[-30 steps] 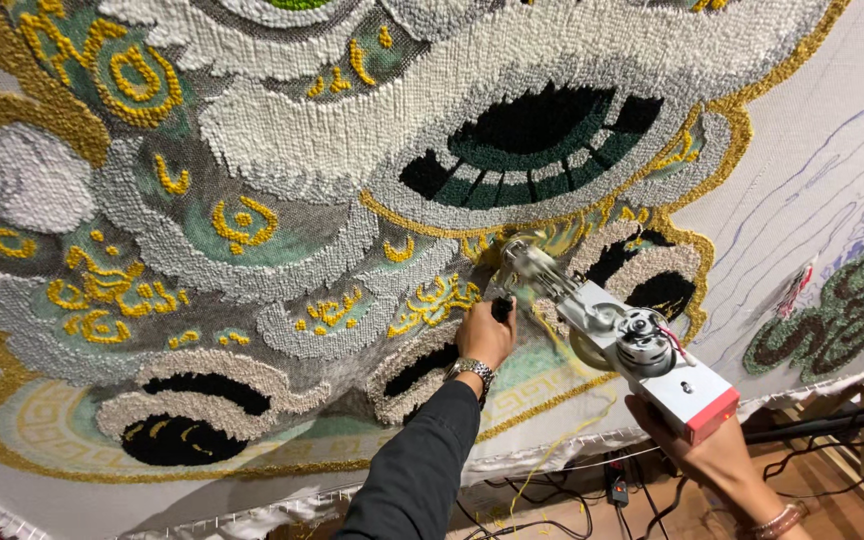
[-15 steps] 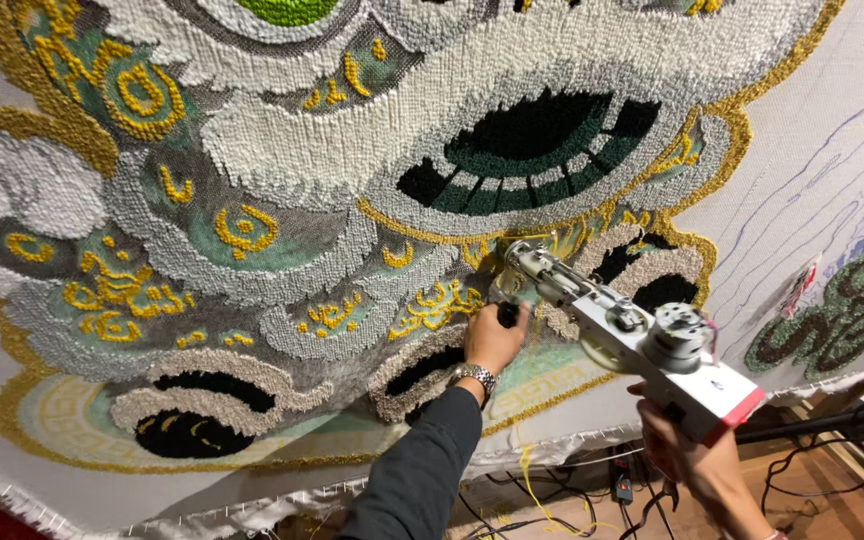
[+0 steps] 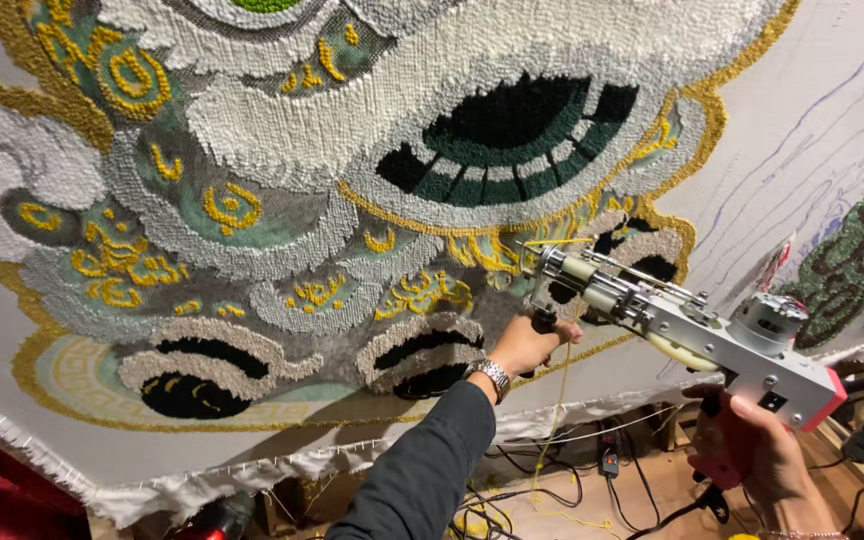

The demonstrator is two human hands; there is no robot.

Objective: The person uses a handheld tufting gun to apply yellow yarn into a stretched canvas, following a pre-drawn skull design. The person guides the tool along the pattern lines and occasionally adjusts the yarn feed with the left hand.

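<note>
Shiny metal tufting gun, red plastic grip – nubby yarn rug, matt

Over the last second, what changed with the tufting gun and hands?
The tufting gun drew back lower right, its tip now clear of the tufted cloth. The left hand keeps the front handle, the right hand the rear grip. Yellow yarn still trails down.
</note>
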